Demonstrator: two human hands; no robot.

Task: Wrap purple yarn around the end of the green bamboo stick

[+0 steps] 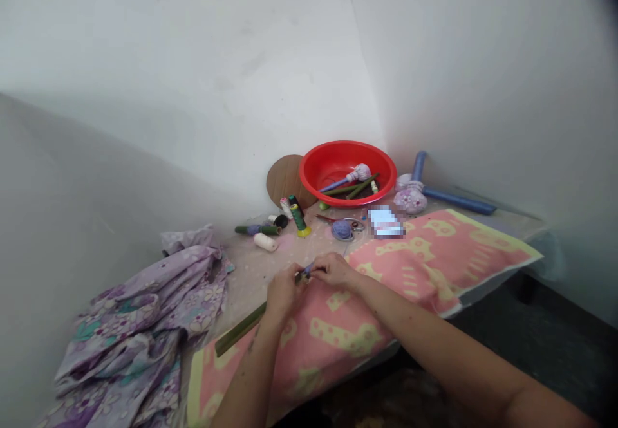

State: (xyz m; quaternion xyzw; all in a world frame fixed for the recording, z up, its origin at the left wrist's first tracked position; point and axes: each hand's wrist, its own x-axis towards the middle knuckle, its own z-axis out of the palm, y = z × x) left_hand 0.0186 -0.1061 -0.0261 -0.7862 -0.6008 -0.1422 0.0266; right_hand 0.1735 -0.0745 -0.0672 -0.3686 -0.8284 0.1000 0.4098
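Observation:
My left hand (283,291) is closed around a green bamboo stick (240,329), which slants from lower left up to the right under my wrist. At its upper end some blue yarn (308,269) is wound. There my right hand (332,269) pinches the yarn, its fingertips close to the stick's end; the exact grip is partly hidden. A strand appears to run back toward a blue yarn ball (342,230). Beneath both hands lies a pink and yellow cloth (347,334) along the table's front edge.
Scissors (356,224), a blurred-out phone-like rectangle (385,222) and several thread spools (300,222) lie behind my hands. Farther back stand a red basin (311,174) and a cardboard disc (287,183). Floral fabric (140,325) is heaped left; a blue-wrapped piece (458,201) lies right.

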